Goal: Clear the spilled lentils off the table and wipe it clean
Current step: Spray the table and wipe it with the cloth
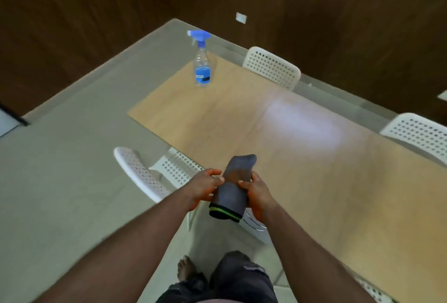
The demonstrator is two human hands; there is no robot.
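Note:
A folded grey cloth (233, 190) with a green and black edge hangs in the air over the near edge of the light wooden table (302, 157). My left hand (205, 186) pinches its left side and my right hand (257, 194) grips its right side. A clear spray bottle (202, 65) with blue liquid and a blue trigger stands upright near the table's far left corner. No lentils show on the tabletop; a pale glare lies across its middle.
A white perforated chair (150, 177) stands at the table's near side, left of my hands. Two more white chairs (273, 67) (418, 133) stand along the far side. Grey tiled floor lies to the left; dark wood walls stand behind.

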